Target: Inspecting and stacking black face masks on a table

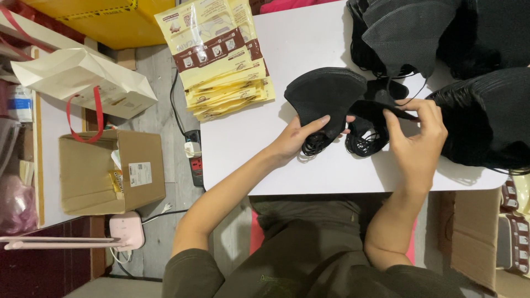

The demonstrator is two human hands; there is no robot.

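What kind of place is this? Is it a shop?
Probably a small packing workroom, not a shop: piles of black face masks on a white table, a stack of yellow packaging pouches, and cardboard boxes on the floor.

White desk [309, 38] bearing a stack of yellow packets [223, 60] at its left edge; right of the packets lie black masks [326, 96], with larger black mask piles [486, 118] beyond.
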